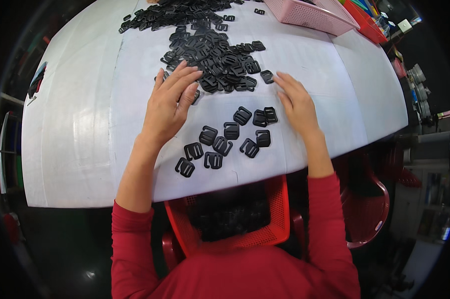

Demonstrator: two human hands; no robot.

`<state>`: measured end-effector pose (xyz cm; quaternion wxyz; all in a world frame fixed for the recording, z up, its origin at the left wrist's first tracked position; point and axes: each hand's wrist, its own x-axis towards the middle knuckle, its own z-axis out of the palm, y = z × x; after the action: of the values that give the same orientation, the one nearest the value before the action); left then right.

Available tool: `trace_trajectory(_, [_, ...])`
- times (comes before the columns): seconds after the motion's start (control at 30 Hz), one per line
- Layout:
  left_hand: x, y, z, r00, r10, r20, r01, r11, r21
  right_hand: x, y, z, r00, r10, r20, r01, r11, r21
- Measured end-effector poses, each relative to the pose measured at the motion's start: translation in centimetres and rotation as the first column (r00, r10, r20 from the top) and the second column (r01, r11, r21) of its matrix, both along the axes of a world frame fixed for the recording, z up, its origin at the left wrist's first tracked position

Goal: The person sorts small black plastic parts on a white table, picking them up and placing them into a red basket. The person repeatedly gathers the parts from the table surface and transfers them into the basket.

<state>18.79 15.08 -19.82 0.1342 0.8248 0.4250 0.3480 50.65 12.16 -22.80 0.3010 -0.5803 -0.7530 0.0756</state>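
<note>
A dense pile of black plastic strap buckles (212, 57) lies on the white table (85, 124) in front of me. My left hand (170, 102) is at the pile's near left edge, fingers stretched and apart, with a few buckles partly hidden beneath it. On the other side, my right hand (297, 102) has its fingers extended beside a single buckle (267, 76) and holds nothing. Between my forearms, several loose buckles (231, 130) are scattered near the table's front edge, most of them apart, two overlapping at the right.
Below the table edge sits a red basket (280, 209) with dark pieces inside. Another heap of buckles (160, 17) spreads at the far side. A pink basket (314, 17) and a red tray (367, 25) stand far right. A dark red chair (367, 214) is beside me.
</note>
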Motion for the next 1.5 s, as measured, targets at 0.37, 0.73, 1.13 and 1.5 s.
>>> trace_trajectory(0.37, [0.9, -0.9, 0.2, 0.994, -0.031, -0.101, 0.039, 0.996, 0.080, -0.1, -0.7, -0.5, 0.971, -0.162, 0.177, 0.150, 0.985, 0.081])
trace_trajectory(0.73, [4.6, -2.7, -2.5, 0.877, -0.393, -0.276, 0.391, 0.918, -0.065, -1.8, -5.6, 0.4, 0.995, 0.043, 0.087, -0.054, 0.991, 0.126])
trace_trajectory(1.13, [1.3, 0.4, -1.5, 0.988, -0.097, -0.120, 0.109, 0.990, 0.093, -0.7, -4.5, -0.8, 0.968, -0.167, -0.189, 0.202, 0.962, 0.181])
trace_trajectory(1.5, [1.1, -0.2, -0.6, 0.992, -0.103, 0.072, 0.097, 0.992, 0.080, -2.1, -4.9, -0.8, 0.999, 0.049, 0.013, -0.049, 0.998, -0.031])
